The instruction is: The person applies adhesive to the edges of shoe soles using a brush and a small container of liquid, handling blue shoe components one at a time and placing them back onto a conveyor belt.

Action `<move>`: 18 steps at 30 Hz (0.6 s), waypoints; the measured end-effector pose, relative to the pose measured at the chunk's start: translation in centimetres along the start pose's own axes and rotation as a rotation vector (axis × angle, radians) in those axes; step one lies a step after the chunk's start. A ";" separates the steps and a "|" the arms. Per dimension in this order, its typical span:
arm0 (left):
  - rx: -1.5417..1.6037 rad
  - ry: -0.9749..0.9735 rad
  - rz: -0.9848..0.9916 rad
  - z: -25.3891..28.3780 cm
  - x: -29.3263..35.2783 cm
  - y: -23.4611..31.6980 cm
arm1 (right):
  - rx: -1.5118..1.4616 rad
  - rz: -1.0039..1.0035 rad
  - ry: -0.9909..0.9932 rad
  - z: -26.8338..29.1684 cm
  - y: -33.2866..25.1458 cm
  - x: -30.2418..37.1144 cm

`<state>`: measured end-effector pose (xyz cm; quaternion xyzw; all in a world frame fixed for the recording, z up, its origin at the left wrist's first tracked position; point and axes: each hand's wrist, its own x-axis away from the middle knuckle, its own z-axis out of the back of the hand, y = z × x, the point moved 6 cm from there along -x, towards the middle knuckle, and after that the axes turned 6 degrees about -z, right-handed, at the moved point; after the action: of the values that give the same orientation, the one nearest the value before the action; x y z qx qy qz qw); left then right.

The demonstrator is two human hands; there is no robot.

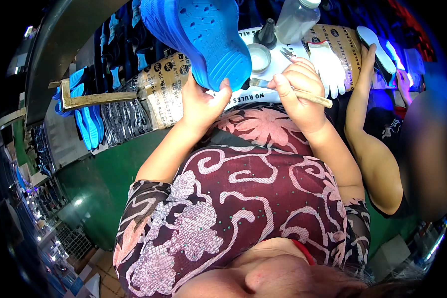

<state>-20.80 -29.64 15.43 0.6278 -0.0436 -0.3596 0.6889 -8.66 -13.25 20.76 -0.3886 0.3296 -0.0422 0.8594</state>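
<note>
A blue shoe sole (214, 37) is gripped at its heel end by my left hand (203, 99), thumb over the near rim. Its dimpled inner face with small holes is turned up toward me. In my right hand (300, 94) is a flat brush (310, 97) with a wooden handle. The brush's bristle end lies close beside the sole's heel; whether it touches cannot be made out. A small metal tool (286, 53) shows by my right fingertips, its lower part hidden. Just beyond sits a small round white dish (259, 57).
A clear bottle (297, 22) with a white cap and a dark cone-shaped bottle (266, 34) stand behind the dish. A white glove (327, 67) lies to the right. More blue soles (86, 124) are at left by a wooden frame (96, 99). At right, a co-worker's hands hold a white-and-dark sole (376, 47).
</note>
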 end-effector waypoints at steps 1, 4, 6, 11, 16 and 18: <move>0.005 0.000 0.014 -0.1 0.0 0.1 | -0.022 0.028 0.009 -0.1 -0.2 -0.1; 0.013 0.004 0.023 -0.3 -0.1 0.6 | 0.025 0.039 0.005 -0.4 -0.4 -0.1; 0.012 0.014 -0.011 -0.2 0.0 0.5 | 0.054 0.033 0.019 -0.2 -0.1 0.0; -0.003 0.027 -0.079 -0.2 0.2 0.0 | 0.049 0.031 0.026 0.5 -0.2 0.3; -0.009 0.047 -0.184 -0.4 0.1 0.5 | 0.038 0.073 -0.019 -0.2 -0.5 0.4; -0.076 0.041 -0.237 -0.1 0.0 0.4 | -0.002 0.014 -0.005 0.3 0.1 0.6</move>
<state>-20.55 -29.56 15.70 0.6091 0.0586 -0.4269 0.6658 -8.07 -13.19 20.55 -0.3874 0.3302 -0.0352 0.8600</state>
